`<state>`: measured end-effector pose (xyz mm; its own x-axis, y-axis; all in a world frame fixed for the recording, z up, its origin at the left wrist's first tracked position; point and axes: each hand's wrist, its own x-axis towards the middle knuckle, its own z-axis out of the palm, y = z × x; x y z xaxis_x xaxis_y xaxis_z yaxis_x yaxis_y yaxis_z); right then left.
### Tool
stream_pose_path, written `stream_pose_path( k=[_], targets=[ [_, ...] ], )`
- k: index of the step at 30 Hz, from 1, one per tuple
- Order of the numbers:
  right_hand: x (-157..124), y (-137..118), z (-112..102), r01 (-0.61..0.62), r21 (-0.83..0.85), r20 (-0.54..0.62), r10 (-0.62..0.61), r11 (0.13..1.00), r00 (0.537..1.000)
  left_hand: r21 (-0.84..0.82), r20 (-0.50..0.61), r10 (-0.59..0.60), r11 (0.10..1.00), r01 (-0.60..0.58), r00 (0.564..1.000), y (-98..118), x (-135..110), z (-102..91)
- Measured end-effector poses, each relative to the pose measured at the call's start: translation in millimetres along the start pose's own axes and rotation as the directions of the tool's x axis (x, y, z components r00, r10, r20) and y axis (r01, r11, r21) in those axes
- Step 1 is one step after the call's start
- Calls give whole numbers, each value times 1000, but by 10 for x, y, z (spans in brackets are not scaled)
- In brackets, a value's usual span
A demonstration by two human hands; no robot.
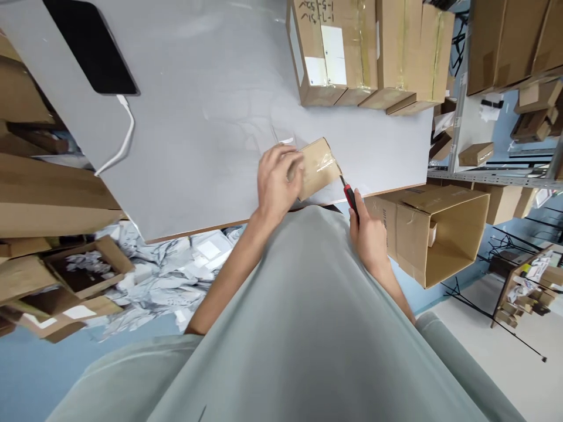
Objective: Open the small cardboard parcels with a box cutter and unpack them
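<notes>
A small cardboard box (pixel 319 167) with clear tape across its top sits near the front edge of the table. My left hand (pixel 278 179) is closed on its left end, fingers curled over the side. In my right hand (pixel 368 237) is a tool with a red-and-black handle (pixel 349 196) and a thin metal tip; whether it is a knife or a screwdriver I cannot tell. Its tip touches the right end of the box, by the taped edge.
Several taped cartons (pixel 334 53) stand at the table's back right. A black phone (pixel 92 47) with a white cable (pixel 127 138) lies at the left. Beside the table's right edge is a large opened carton (pixel 453 234). Crumpled paper (pixel 162 281) covers the floor at left; shelving (pixel 457 129) stands at right.
</notes>
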<state>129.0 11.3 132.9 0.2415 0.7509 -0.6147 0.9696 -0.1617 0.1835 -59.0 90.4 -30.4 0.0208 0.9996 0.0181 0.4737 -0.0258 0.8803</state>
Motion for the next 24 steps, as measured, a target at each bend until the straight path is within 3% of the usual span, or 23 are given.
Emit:
stream_pose_path(
  k=[4,8,15,24],
  targets=[
    [256,207,-24,26,96,-42,-22,995,999,55,137,88,994,-96,987,194,131,332],
    [427,274,-39,93,165,-11,-92,982,996,89,155,80,991,-95,985,145,186,510],
    [735,150,9,188,95,15,-190,978,982,97,106,55,993,-66,993,43,182,562],
    [883,-49,-37,167,61,-5,-167,984,986,27,88,42,999,-45,995,57,201,560]
  ],
)
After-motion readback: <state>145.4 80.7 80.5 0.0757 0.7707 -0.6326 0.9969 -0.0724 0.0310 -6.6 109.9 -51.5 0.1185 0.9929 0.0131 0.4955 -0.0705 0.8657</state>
